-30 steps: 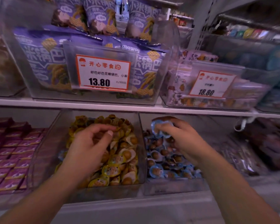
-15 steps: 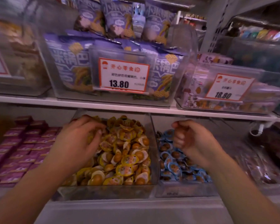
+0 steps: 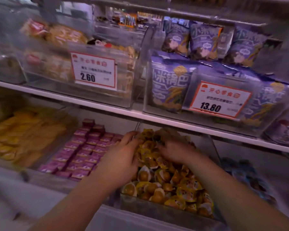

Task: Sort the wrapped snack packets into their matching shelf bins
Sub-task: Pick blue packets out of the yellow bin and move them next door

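Two bare forearms, no sleeves visible up to the frame's lower edge; left hand (image 3: 122, 157) and right hand (image 3: 177, 150) bare, without gloves, rings or watch.

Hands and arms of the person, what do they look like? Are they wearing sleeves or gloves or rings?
Both the left hand and the right hand are bare: no gloves and no rings that show. The forearms are bare too, with no sleeve, watch or bracelet in view up to the picture's edge. The picture is blurry, so tiny things could be missed.

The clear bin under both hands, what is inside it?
The clear bin holds a heap of yellow-wrapped snack packets. The left hand and right hand cover some; the bottom is hidden.
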### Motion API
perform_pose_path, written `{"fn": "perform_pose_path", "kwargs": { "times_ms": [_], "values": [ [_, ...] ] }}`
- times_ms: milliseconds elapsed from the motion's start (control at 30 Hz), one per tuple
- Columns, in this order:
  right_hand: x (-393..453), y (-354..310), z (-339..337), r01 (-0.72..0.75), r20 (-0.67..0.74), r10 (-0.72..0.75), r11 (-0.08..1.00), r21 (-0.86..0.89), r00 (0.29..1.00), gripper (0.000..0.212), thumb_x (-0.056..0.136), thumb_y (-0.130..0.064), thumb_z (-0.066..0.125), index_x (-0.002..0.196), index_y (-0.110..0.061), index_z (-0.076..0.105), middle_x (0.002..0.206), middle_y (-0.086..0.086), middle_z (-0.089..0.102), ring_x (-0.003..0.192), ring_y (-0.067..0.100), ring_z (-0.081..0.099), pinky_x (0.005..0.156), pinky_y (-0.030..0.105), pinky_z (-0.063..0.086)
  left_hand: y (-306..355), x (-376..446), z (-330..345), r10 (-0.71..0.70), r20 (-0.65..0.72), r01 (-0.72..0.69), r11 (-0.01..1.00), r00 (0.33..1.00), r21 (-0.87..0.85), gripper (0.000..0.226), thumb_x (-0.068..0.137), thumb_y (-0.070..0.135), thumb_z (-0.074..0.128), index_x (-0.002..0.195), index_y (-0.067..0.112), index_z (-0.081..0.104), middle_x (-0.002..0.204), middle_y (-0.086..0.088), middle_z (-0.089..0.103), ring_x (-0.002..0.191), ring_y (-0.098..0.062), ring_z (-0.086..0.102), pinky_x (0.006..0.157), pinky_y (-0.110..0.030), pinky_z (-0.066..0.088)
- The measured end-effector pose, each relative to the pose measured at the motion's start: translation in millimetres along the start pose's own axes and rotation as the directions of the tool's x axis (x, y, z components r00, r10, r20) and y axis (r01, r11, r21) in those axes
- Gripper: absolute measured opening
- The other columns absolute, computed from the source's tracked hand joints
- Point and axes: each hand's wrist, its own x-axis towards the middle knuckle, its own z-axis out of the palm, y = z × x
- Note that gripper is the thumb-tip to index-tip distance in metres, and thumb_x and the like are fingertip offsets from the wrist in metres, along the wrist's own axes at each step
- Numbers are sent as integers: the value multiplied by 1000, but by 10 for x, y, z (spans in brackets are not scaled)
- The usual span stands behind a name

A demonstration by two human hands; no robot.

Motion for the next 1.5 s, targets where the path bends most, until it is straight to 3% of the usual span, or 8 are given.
{"fn": "perform_pose_path", "kwargs": {
  "times_ms": [233,467,733,900,1033,1200,1367,1500],
  "values": [
    [460,93,189,-61,205,91,987,-146,975,82,67,-77,39,139,-38,41,143,2,50,128,27,48,103,43,41,-39,28,19,11,21,-11,1000,1000,5,66,76,41,24,134,29,52,150,5,33,114,-29,59,91,-44,53],
    [762,212,70,-144,385,174,984,-105,907,75,55,-65,66,126,-45,51,116,-7,60,85,9,54,69,26,45,-52,0,36,-2,47,4,999,999,-40,57,79,29,38,135,35,46,151,15,22,113,-25,58,92,-42,52],
    [877,246,142,-55,474,73,997,-53,877,83,60,-62,75,136,-44,47,134,-7,56,104,11,55,90,28,43,-65,-8,61,-9,40,12,997,999,-71,53,83,21,45,134,33,47,152,14,21,116,-24,56,90,-42,53],
    [674,184,30,46,409,-45,999,8,911,64,72,-44,75,132,-43,52,131,-9,58,115,13,57,102,36,47,-69,6,67,3,4,-3,997,1000,-79,56,77,22,39,130,36,49,150,13,26,115,-24,57,88,-40,54],
    [201,53,-319,209,346,-226,974,86,911,46,68,-37,72,109,-52,60,105,-27,63,98,-9,59,83,13,45,-61,0,50,12,5,-12,1000,1000,-16,56,77,22,42,131,34,50,149,10,31,113,-26,57,93,-42,51],
    [-454,112,-578,206,343,-257,963,176,904,56,73,-25,72,123,-47,59,125,-21,59,113,-7,53,99,18,42,151,-4,20,129,-102,-111,980,986,166,49,80,29,39,125,25,58,135,-1,51,105,-24,57,98,-42,44],
    [-925,182,-436,133,194,-191,952,275,962,56,78,-23,65,132,-39,58,132,-20,58,121,-9,50,105,18,40,495,-92,356,155,15,-155,988,988,7,45,91,38,36,133,31,48,141,9,43,114,-17,54,101,-37,44],
    [-1093,257,-345,127,-20,-126,988,84,992,56,80,-22,62,135,-33,58,137,-10,56,127,8,51,108,21,37,536,-52,532,84,150,-62,987,985,-147,54,90,57,35,139,36,42,137,13,46,121,-14,52,102,-37,43]
  ]
}}
